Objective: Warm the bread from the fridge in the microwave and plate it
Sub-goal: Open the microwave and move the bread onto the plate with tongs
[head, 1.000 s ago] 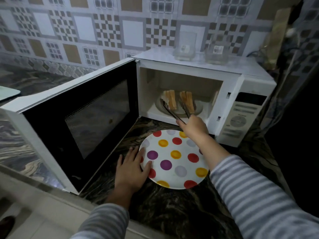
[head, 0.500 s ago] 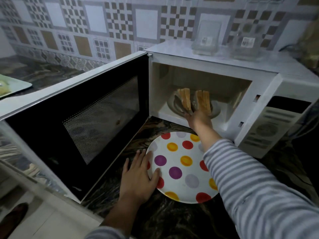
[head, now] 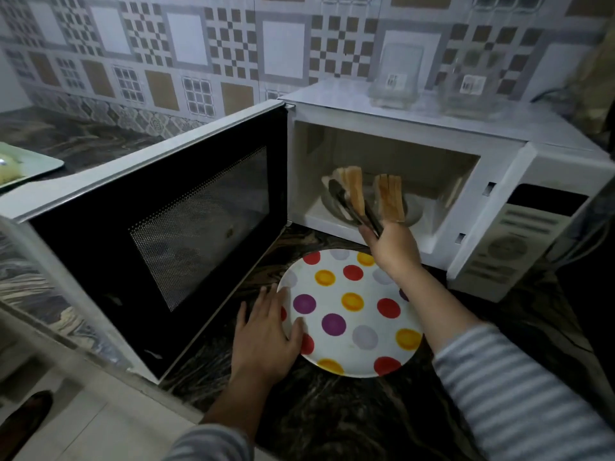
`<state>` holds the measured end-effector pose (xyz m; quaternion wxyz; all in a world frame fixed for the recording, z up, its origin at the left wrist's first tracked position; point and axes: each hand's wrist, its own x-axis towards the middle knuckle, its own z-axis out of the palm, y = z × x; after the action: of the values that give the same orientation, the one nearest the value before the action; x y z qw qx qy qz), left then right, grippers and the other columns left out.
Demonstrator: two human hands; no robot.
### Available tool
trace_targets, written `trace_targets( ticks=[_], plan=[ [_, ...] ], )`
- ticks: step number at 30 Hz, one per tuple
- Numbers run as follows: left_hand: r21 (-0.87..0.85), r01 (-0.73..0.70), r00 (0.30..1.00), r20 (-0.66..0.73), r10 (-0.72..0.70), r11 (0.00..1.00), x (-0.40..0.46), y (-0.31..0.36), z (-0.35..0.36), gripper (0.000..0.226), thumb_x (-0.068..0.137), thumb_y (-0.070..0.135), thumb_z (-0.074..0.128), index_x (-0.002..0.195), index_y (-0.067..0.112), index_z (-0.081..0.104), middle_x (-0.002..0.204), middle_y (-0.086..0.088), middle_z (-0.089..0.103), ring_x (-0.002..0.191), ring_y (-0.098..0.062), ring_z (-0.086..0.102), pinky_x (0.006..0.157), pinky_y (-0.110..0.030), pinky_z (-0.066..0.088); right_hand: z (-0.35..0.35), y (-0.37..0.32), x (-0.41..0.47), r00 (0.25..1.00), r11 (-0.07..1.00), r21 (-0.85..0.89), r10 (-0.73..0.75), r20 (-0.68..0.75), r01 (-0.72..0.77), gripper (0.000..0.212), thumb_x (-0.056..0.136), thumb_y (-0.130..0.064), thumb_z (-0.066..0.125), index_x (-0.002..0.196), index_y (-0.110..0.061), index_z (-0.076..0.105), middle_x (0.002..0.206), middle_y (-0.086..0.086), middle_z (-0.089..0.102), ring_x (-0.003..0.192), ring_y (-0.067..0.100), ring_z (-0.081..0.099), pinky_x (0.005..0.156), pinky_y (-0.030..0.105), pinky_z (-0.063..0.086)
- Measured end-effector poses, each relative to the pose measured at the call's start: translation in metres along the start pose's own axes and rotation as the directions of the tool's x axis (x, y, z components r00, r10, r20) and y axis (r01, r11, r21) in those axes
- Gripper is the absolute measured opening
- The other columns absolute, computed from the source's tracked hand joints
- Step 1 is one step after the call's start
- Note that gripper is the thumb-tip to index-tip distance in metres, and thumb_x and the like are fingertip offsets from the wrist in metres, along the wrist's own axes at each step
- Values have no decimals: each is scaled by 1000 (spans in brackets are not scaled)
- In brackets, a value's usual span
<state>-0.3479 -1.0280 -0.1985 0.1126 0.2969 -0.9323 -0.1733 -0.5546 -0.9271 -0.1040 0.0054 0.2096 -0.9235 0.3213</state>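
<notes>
Bread slices [head: 353, 189] stand on edge inside the white microwave [head: 416, 134], on a dish [head: 412, 211] in the middle of it. I see two little stacks: one on the left and more bread [head: 391, 197] just beside it on the right. My right hand [head: 392, 249] holds metal tongs [head: 352, 204], with my fingers curled round the handles. The tong arms sit on each side of the left stack and look like they are pinching it, but I cannot tell how tight. The microwave door [head: 159, 221] hangs wide open to the left.

My left hand [head: 266, 334] lies flat with the fingers spread out, pressing on the left rim of the polka dot plate [head: 352, 324]. That plate sits on the dark marble counter [head: 332, 410] right in front of the microwave, and it has red, yellow, purple and grey dots. Two clear glass containers [head: 396, 78] stand on top of the microwave. A pale green tray [head: 40, 161] pokes in at the far left
</notes>
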Motion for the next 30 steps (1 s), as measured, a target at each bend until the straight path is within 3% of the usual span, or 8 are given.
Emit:
trace_targets(
  ticks=[5, 12, 18, 21, 25, 30],
  plan=[
    [14, 38, 999, 0, -38, 999, 1, 0, 0, 67, 96, 53, 23, 153, 21, 11, 161, 1, 12, 148, -13, 2, 120, -40, -3, -10, 19, -77, 994, 995, 58, -82, 69, 78, 31, 94, -43, 53, 104, -15, 63, 80, 2, 64, 79, 25, 61, 56, 28, 39],
    [51, 50, 999, 2, -50, 997, 2, 2, -1, 66, 96, 50, 26, 153, 19, 14, 161, -1, 15, 148, -15, 6, 120, -42, 1, 13, 46, -151, 973, 990, 99, -120, 197, 101, 39, 92, -46, 53, 119, -19, 61, 102, 0, 68, 97, 21, 64, 82, 33, 54],
    [78, 49, 999, 16, -50, 996, 2, 2, 0, 66, 97, 48, 25, 153, 17, 14, 161, -2, 14, 148, -14, 5, 120, -42, 0, 19, 43, -169, 978, 980, -128, -131, 163, 153, 40, 94, -46, 50, 120, -17, 56, 106, 4, 63, 96, 27, 62, 74, 34, 49],
    [79, 47, 999, 23, -49, 996, 1, 1, 0, 65, 97, 47, 26, 153, 16, 13, 161, -1, 13, 148, -14, 4, 120, -42, 0, 19, 40, -172, 978, 978, -152, -120, 168, 146, 43, 94, -47, 49, 122, -16, 54, 108, 5, 63, 97, 27, 62, 75, 34, 49],
    [89, 52, 998, 30, -55, 995, 1, 1, 1, 65, 97, 47, 24, 153, 17, 13, 161, -1, 12, 148, -14, 3, 120, -42, -2, 14, 41, -173, 980, 989, -102, -83, 181, 103, 50, 90, -52, 54, 122, -14, 53, 111, 6, 62, 99, 26, 62, 76, 34, 49],
    [76, 46, 998, 32, -49, 996, -1, 2, 0, 64, 97, 46, 23, 153, 17, 12, 161, -2, 12, 148, -14, 4, 120, -42, -1, -12, 41, -171, 976, 992, 117, -80, 203, 57, 52, 84, -52, 62, 123, -17, 55, 111, -1, 63, 100, 16, 62, 86, 34, 54]
  ],
)
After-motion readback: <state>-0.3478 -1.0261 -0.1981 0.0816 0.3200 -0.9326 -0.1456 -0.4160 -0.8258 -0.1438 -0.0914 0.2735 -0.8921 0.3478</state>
